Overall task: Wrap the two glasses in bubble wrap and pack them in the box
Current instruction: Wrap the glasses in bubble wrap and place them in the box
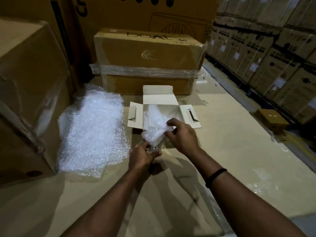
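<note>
Head view: L hand (144, 153) is curled under the glass (154, 148), fingers round its bare lower end. R hand (182, 134) pinches the bubble wrap (154, 130) at its upper right edge, thumb + forefinger. Bundle is held in the air just in front of the open box (159, 95), its top end overlapping the box mouth. Wrap only partly on, glass base exposed, so wrapping not done imo. 2nd glass: can't tell where. Spare sheet (92, 132) lies flat left of the box.

Handling (judgement): glass is light, rigid, fragile, slick where bare. Wrap is soft and springy, prob unrolls if let go. Grip round the wrapped body w/ whole hand, not the loose film edge, and support the base going into the box.
</note>
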A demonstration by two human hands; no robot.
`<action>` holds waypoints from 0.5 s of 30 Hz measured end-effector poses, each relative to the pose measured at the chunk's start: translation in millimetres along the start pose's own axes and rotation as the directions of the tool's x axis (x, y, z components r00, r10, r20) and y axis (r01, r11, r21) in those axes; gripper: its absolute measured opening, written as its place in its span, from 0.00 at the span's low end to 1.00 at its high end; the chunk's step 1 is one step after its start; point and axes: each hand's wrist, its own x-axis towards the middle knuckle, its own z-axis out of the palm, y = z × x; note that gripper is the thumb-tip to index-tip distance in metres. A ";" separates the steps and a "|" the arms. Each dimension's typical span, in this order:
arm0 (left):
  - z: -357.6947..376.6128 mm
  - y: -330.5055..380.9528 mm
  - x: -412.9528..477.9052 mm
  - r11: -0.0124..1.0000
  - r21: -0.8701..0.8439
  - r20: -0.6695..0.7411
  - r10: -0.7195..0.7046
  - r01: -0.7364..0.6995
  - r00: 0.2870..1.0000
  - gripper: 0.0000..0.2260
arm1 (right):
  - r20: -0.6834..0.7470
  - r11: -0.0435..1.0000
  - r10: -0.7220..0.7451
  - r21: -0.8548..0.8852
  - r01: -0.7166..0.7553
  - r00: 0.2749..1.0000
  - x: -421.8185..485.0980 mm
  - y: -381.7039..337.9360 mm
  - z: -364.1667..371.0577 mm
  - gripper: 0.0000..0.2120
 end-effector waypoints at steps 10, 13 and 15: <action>14.7 -23.0 11.8 0.992 -0.105 0.032 -0.069 0.072 0.997 0.30 | 0.573 0.785 -0.212 -0.383 0.487 0.791 23.5 -16.7 -24.2 0.24; 9.3 -17.6 9.2 0.997 -0.075 0.019 -0.018 0.020 1.000 0.29 | 0.621 0.769 -0.176 -0.397 0.501 0.764 18.9 -27.8 -26.0 0.24; 7.3 -16.7 8.6 0.998 -0.069 0.026 0.006 -0.004 1.000 0.30 | 0.688 0.700 -0.107 -0.460 0.546 0.717 14.2 -31.3 -20.7 0.21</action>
